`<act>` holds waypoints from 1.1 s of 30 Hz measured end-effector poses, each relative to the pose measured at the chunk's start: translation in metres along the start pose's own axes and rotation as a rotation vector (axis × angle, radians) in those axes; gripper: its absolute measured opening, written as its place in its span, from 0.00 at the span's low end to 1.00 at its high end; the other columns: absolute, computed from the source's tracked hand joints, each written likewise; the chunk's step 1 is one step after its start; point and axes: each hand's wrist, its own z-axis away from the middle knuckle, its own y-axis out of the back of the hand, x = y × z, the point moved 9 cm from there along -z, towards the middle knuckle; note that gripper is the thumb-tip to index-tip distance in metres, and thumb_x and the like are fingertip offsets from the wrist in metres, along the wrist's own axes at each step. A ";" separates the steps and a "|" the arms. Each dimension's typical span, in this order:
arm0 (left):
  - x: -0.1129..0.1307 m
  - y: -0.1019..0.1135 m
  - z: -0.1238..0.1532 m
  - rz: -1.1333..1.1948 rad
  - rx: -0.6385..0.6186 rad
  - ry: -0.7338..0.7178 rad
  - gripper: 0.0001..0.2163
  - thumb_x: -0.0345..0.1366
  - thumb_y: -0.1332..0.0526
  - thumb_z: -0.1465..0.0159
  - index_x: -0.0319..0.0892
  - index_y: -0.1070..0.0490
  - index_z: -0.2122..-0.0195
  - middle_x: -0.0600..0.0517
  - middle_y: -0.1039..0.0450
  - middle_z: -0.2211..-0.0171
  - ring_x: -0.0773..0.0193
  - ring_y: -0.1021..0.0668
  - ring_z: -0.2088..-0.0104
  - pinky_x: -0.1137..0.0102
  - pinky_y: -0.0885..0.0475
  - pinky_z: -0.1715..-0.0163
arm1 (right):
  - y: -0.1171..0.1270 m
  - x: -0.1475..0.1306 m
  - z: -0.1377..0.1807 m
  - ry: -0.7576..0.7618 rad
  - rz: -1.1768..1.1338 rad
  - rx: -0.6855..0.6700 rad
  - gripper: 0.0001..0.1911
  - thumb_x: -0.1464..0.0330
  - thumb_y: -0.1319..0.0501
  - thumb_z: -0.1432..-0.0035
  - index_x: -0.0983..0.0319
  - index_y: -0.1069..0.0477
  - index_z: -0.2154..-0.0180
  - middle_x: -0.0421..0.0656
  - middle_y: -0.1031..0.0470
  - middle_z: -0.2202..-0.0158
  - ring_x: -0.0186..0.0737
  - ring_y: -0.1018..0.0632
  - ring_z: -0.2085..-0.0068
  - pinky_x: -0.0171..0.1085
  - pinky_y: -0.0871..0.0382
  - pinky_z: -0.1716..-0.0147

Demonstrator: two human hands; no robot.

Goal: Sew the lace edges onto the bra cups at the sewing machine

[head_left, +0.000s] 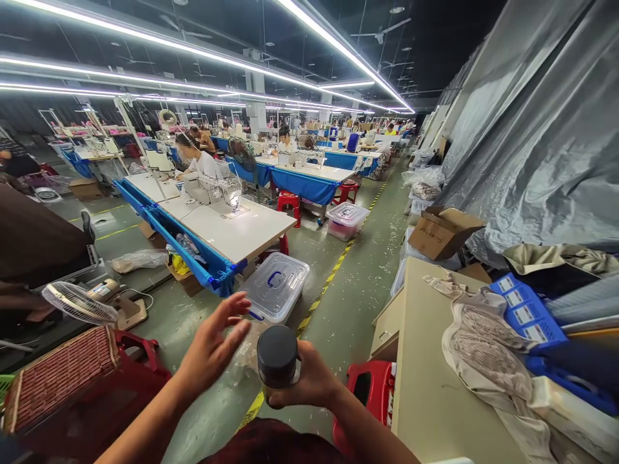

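Note:
A bottle with a black lid (277, 348) is upright in my right hand (314, 380), whose fingers wrap round its body just below the lid. Most of the body is hidden by the lid and my fingers. To the left of the bottle, my left hand (217, 341) hangs in the air with fingers apart, holding nothing and not touching the lid. Beyond both hands, a clear plastic storage box (275, 283) with a blue-handled lid stands on the floor.
A beige cabinet top (425, 380) at my right carries a lace bra (488, 348) and blue bins (527, 309). Red stools (370, 386) stand beside it. Left are a fan (80, 303), a woven mat (62, 380) and a sewing table (236, 225) with a seated person. A yellow-black floor line (333, 277) runs ahead.

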 end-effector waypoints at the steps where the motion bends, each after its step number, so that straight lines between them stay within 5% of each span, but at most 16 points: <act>1: 0.017 -0.014 0.007 -0.049 -0.077 -0.080 0.24 0.47 0.46 0.33 0.44 0.45 0.39 0.41 0.33 0.45 0.54 0.29 0.45 0.60 0.31 0.48 | 0.001 0.002 -0.001 -0.028 -0.018 0.037 0.27 0.64 0.27 0.65 0.63 0.28 0.60 0.39 0.26 0.65 0.39 0.27 0.66 0.36 0.31 0.64; 3: 0.043 -0.037 0.019 -0.173 -0.164 -0.204 0.29 0.49 0.40 0.37 0.46 0.45 0.38 0.42 0.35 0.43 0.51 0.30 0.44 0.58 0.32 0.47 | -0.001 0.002 -0.003 -0.037 -0.030 0.076 0.21 0.65 0.29 0.62 0.63 0.28 0.63 0.38 0.27 0.67 0.38 0.29 0.67 0.35 0.32 0.66; 6: 0.055 -0.049 0.021 -0.302 -0.116 -0.259 0.31 0.49 0.34 0.43 0.45 0.40 0.42 0.43 0.31 0.48 0.52 0.26 0.50 0.60 0.28 0.53 | -0.007 0.006 -0.004 -0.025 -0.032 0.060 0.16 0.67 0.31 0.61 0.63 0.29 0.67 0.37 0.30 0.70 0.36 0.31 0.69 0.34 0.34 0.68; 8: 0.054 -0.050 0.017 -0.281 -0.123 -0.258 0.26 0.45 0.34 0.43 0.45 0.37 0.46 0.45 0.28 0.52 0.55 0.24 0.55 0.64 0.27 0.56 | -0.013 0.016 -0.002 -0.065 -0.045 0.020 0.18 0.69 0.29 0.67 0.63 0.30 0.69 0.36 0.32 0.72 0.34 0.33 0.71 0.32 0.36 0.72; 11: 0.064 -0.056 0.016 -0.151 -0.303 -0.337 0.24 0.40 0.34 0.44 0.45 0.35 0.47 0.47 0.27 0.55 0.58 0.24 0.56 0.67 0.28 0.56 | -0.022 0.020 0.002 -0.054 -0.084 -0.093 0.21 0.70 0.28 0.70 0.63 0.28 0.69 0.35 0.32 0.72 0.33 0.32 0.70 0.31 0.35 0.72; 15: 0.080 -0.060 0.023 0.005 -0.522 -0.396 0.28 0.44 0.32 0.47 0.44 0.33 0.46 0.47 0.26 0.56 0.57 0.23 0.58 0.66 0.28 0.56 | -0.028 0.007 0.007 0.038 -0.196 -0.218 0.38 0.61 0.24 0.72 0.62 0.28 0.54 0.40 0.27 0.60 0.43 0.27 0.59 0.36 0.31 0.60; 17: 0.075 -0.054 0.022 0.061 -0.534 -0.376 0.32 0.50 0.31 0.49 0.44 0.34 0.45 0.46 0.26 0.56 0.55 0.23 0.57 0.65 0.28 0.55 | -0.027 0.003 0.009 0.033 -0.241 -0.244 0.38 0.56 0.24 0.73 0.63 0.28 0.57 0.40 0.27 0.62 0.42 0.27 0.60 0.36 0.31 0.60; 20: 0.046 -0.029 0.009 0.042 -0.375 -0.331 0.37 0.52 0.31 0.48 0.44 0.39 0.40 0.44 0.28 0.52 0.54 0.24 0.54 0.64 0.28 0.54 | -0.020 -0.002 0.011 0.024 -0.294 -0.238 0.36 0.53 0.25 0.72 0.63 0.27 0.61 0.39 0.28 0.65 0.39 0.27 0.64 0.35 0.32 0.62; 24: -0.011 0.029 -0.012 -0.232 0.083 -0.090 0.27 0.47 0.39 0.38 0.40 0.39 0.42 0.42 0.28 0.53 0.55 0.24 0.56 0.59 0.28 0.54 | -0.007 -0.002 0.016 0.035 -0.283 -0.155 0.36 0.55 0.24 0.71 0.63 0.28 0.58 0.43 0.26 0.62 0.41 0.27 0.62 0.39 0.32 0.59; 26: -0.020 0.038 -0.009 -0.236 0.169 0.017 0.25 0.49 0.43 0.35 0.38 0.38 0.43 0.41 0.29 0.53 0.56 0.24 0.56 0.60 0.27 0.55 | -0.001 0.002 0.018 0.000 -0.221 -0.070 0.33 0.57 0.25 0.70 0.63 0.27 0.60 0.42 0.27 0.63 0.41 0.27 0.63 0.39 0.32 0.59; 29: 0.010 0.008 0.006 -0.193 0.024 -0.077 0.22 0.46 0.48 0.32 0.41 0.41 0.41 0.41 0.31 0.48 0.56 0.26 0.50 0.62 0.28 0.53 | 0.003 0.011 0.018 -0.105 -0.118 0.051 0.27 0.61 0.26 0.68 0.62 0.28 0.62 0.40 0.27 0.65 0.40 0.29 0.64 0.37 0.32 0.64; 33: 0.059 -0.056 0.032 -0.335 -0.198 -0.352 0.29 0.48 0.39 0.38 0.45 0.43 0.39 0.42 0.32 0.46 0.51 0.27 0.47 0.59 0.29 0.51 | -0.004 0.013 0.014 -0.077 -0.037 0.091 0.17 0.62 0.32 0.59 0.62 0.30 0.66 0.39 0.28 0.69 0.38 0.30 0.68 0.35 0.34 0.68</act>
